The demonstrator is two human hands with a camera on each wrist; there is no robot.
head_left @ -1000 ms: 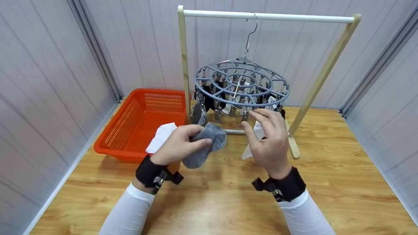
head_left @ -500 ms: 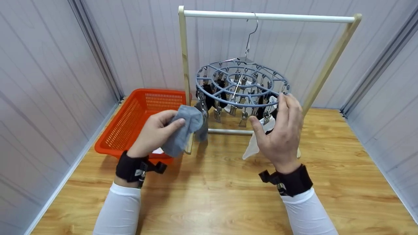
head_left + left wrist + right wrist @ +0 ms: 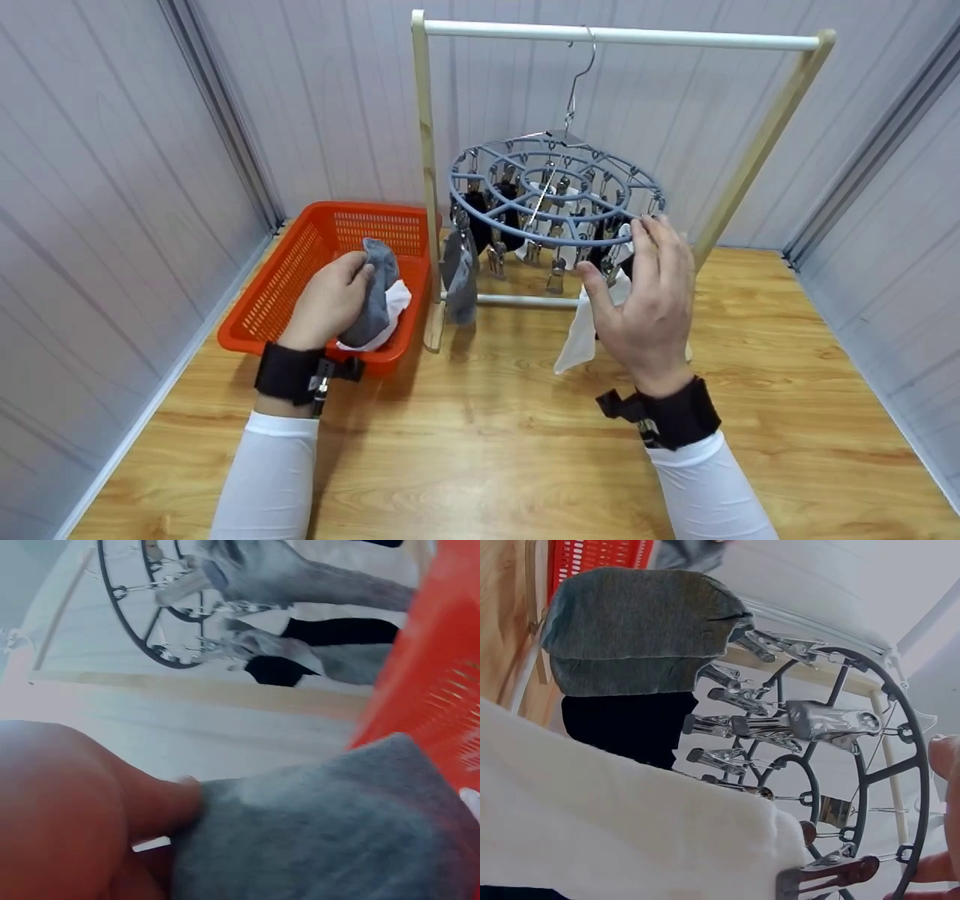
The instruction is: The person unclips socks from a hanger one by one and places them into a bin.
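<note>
In the head view my left hand pinches a grey sock over the red basket. A white sock lies in the basket beneath it. The left wrist view shows the grey sock close up beside the thumb. My right hand is at the right rim of a round clip hanger, fingers mostly straight and fingertips touching the ring. Near that hand hangs a clipped white sock. The right wrist view shows clipped grey socks and a black sock.
The orange-red basket stands left of the rack. A wooden rack post rises between the basket and the hanger. The white bar carries the hanger's hook. Several bare metal clips dangle from the hanger.
My left hand has carried the grey sock leftward from before the hanger to over the basket. The right hand has moved from a front clip to the hanger's right rim.
</note>
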